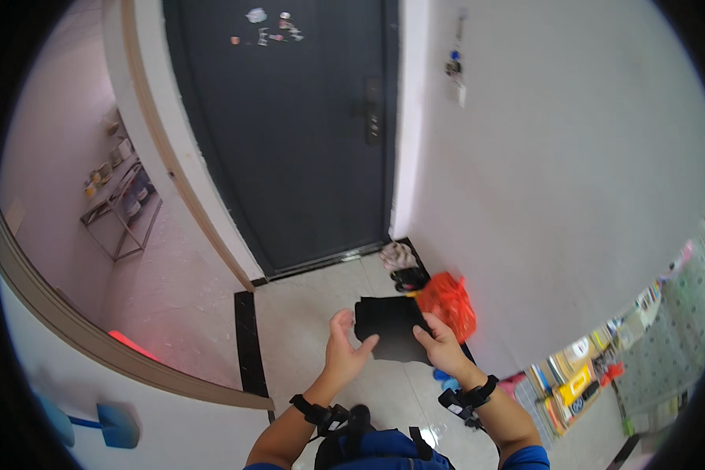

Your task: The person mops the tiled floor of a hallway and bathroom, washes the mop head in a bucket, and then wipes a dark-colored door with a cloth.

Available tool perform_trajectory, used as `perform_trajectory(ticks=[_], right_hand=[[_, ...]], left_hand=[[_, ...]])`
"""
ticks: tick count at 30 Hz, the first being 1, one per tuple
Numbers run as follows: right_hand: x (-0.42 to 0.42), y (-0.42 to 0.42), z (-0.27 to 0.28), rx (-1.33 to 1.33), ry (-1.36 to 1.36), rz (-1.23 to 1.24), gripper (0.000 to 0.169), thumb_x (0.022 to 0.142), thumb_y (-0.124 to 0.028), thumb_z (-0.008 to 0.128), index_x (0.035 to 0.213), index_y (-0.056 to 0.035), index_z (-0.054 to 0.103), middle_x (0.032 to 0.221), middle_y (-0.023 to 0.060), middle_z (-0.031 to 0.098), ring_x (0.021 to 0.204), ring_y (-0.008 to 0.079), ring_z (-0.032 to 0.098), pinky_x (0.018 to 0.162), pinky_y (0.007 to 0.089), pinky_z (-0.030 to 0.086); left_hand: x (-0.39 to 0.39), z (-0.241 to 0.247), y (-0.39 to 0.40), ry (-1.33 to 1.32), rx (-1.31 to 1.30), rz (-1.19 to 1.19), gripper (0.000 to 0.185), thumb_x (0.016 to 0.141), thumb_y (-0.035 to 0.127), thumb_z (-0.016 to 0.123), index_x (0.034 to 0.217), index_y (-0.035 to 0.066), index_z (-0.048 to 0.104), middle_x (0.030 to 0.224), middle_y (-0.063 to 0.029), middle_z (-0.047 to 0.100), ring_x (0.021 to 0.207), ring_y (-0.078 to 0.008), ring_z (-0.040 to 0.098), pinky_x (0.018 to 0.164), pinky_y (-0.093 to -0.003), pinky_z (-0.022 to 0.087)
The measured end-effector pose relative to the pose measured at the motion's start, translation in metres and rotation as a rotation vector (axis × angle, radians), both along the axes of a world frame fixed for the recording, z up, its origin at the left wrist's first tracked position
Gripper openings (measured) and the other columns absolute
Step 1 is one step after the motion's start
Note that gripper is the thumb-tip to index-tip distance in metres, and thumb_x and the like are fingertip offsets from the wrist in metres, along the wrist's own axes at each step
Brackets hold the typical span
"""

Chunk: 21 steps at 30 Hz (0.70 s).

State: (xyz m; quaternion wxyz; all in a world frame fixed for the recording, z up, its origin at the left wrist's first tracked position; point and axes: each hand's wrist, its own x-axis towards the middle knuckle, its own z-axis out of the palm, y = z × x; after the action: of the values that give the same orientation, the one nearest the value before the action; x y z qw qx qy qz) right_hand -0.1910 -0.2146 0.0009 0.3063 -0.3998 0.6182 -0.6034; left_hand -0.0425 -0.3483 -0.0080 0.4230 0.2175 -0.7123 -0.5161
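Note:
A flat black sheet-like item (390,329), which looks like folded cloth or a thin pouch, is held out in front of my body above the tiled floor. My right hand (446,346) grips its right edge, with the thumb on the upper face and the fingers at the side. By its left edge, my left hand (346,349) is spread, its thumb tip overlapping the lower left corner in view. Whether that thumb touches the item is unclear. Each wrist wears a black strap with a small device.
A dark door (294,141) faces me. Along the right wall stand shoes (405,276) and a red plastic bag (449,305). Farther right are stacked books and boxes (570,376) beside a patterned cloth (658,346). An opening at left shows a metal rack (117,214). A blue dustpan-like tool (114,424) is lower left.

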Motion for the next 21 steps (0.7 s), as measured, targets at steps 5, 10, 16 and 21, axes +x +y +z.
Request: perform_trajectory(ticks=[5, 10, 16, 21], right_hand=[[-0.004, -0.118, 0.05, 0.095, 0.452, 0.361, 0.024, 0.088, -0.01, 0.051, 0.111, -0.0038, 0.054, 0.079, 0.0083, 0.062, 0.07, 0.0136, 0.058, 0.065, 0.0276, 0.046], [-0.027, -0.208, 0.051, 0.019, 0.311, 0.287, 0.016, 0.086, -0.011, 0.056, 0.099, -0.0033, 0.055, 0.072, 0.0086, 0.061, 0.063, 0.0127, 0.057, 0.06, 0.0267, 0.046], [-0.088, -0.301, 0.024, 0.077, 0.517, 0.229, 0.024, 0.08, -0.02, 0.065, 0.094, -0.0027, 0.056, 0.066, 0.0095, 0.059, 0.057, 0.014, 0.054, 0.054, 0.0275, 0.044], [-0.151, -0.397, 0.015, -0.066, 0.243, 0.222, 0.016, 0.078, -0.01, 0.065, 0.091, -0.002, 0.058, 0.073, 0.0019, 0.059, 0.059, 0.0068, 0.051, 0.054, 0.0213, 0.042]], left_hand=[[0.02, 0.071, -0.108, -0.323, -0.607, -0.024, 0.064, 0.07, 0.018, 0.073, 0.124, 0.005, 0.041, 0.108, -0.0128, 0.054, 0.11, -0.024, 0.045, 0.095, -0.0414, 0.03], [-0.001, 0.069, -0.183, -0.287, -0.176, -0.094, 0.019, 0.08, 0.015, 0.061, 0.091, 0.0, 0.055, 0.079, -0.0123, 0.06, 0.069, -0.0279, 0.059, 0.062, -0.0315, 0.047], [-0.044, 0.079, -0.258, -0.274, -0.337, 0.246, 0.018, 0.08, 0.014, 0.061, 0.091, 0.0, 0.057, 0.085, -0.0144, 0.06, 0.077, -0.029, 0.06, 0.067, -0.0325, 0.046], [-0.068, 0.101, -0.338, -0.219, -0.359, 0.386, 0.02, 0.077, 0.014, 0.063, 0.093, 0.002, 0.06, 0.087, -0.0117, 0.061, 0.075, -0.0284, 0.06, 0.064, -0.0321, 0.046]])
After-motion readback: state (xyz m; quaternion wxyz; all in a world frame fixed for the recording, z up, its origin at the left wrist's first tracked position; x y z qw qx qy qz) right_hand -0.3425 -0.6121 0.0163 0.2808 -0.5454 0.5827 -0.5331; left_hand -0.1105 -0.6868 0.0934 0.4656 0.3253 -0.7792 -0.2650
